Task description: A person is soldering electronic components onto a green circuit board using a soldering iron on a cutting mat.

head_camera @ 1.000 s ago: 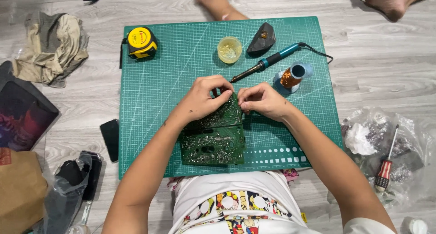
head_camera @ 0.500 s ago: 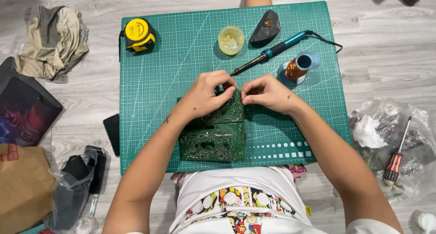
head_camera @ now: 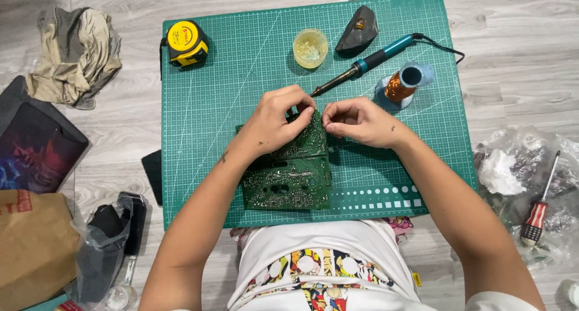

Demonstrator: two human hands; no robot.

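Green mat (head_camera: 211,106), hands (head_camera: 274,121) pinching circuit board (head_camera: 289,178)

Pale grey wood-plank floor (head_camera: 518,76), even diffuse light, soft shadows, no walls or windows in view, green cutting mat (head_camera: 217,106) laid flat on the planks

Single head-worn view, looking almost straight down from above the seated person's lap. Faces the floor (head_camera: 512,63), with the green cutting mat (head_camera: 205,112) filling the centre. Close enough to show both forearms full length, entering from 6 o'clock. Tape measure (head_camera: 186,43) at 11 o'clock, screwdriver (head_camera: 538,205) at 4 o'clock. No second view to overlap with.
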